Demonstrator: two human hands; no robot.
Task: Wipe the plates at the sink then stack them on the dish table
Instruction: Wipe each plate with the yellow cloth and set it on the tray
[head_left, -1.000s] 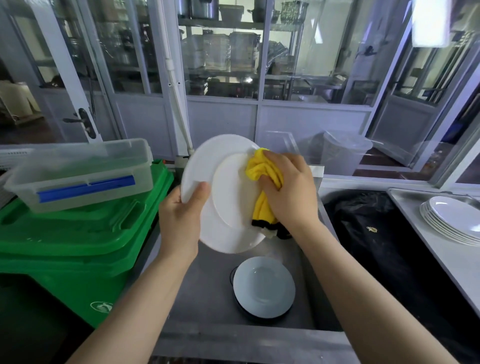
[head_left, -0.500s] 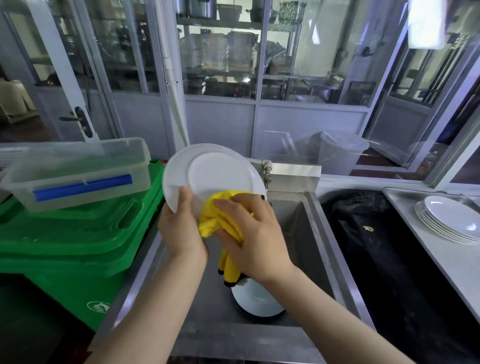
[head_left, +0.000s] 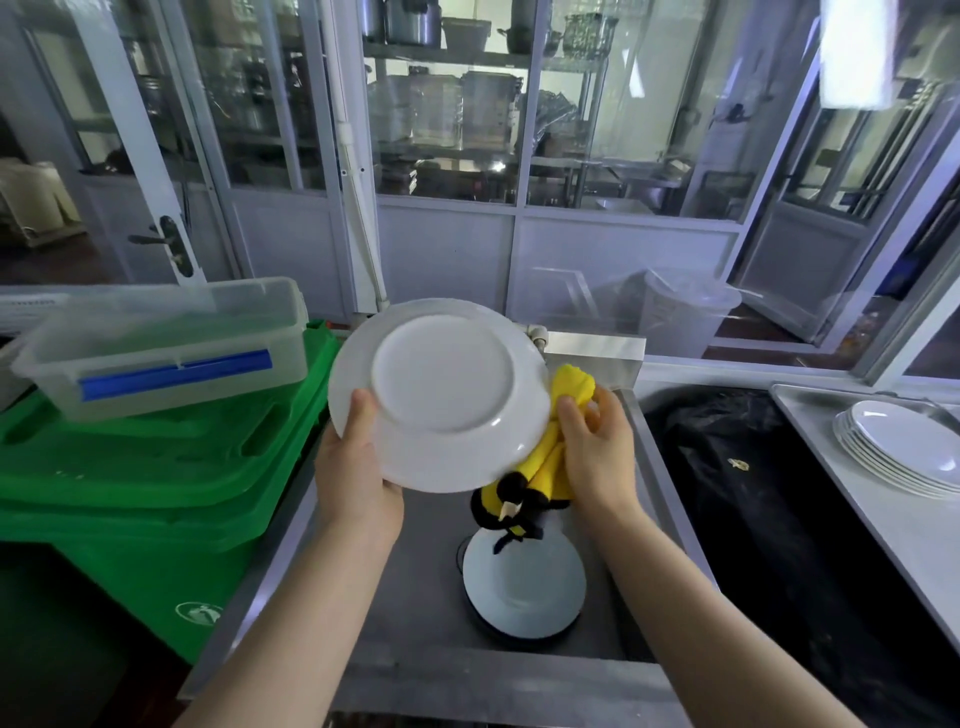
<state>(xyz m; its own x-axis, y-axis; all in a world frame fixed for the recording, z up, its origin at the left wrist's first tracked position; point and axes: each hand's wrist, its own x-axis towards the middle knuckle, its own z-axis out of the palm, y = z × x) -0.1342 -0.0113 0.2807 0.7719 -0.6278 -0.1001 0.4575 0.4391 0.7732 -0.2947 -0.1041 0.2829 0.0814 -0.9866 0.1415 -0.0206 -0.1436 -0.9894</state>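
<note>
Steel sink basin (head_left: 415, 582), grey and matte, sunk between flat metal rims. On its floor, towards the right: one round white plate (head_left: 524, 584), face up, resting on a dark round base whose black edge shows along the left and front. Right of the basin, beyond a dark black-lined pit (head_left: 753, 493): pale stainless worktop (head_left: 883, 525) with a raised rim at the back. On that worktop, far right: stack of round white plates (head_left: 904, 449), face up, partly cut off by the frame edge. Left of the basin: green plastic bin lid (head_left: 156, 467), carrying a clear plastic box with a blue clip (head_left: 166, 345).
</note>
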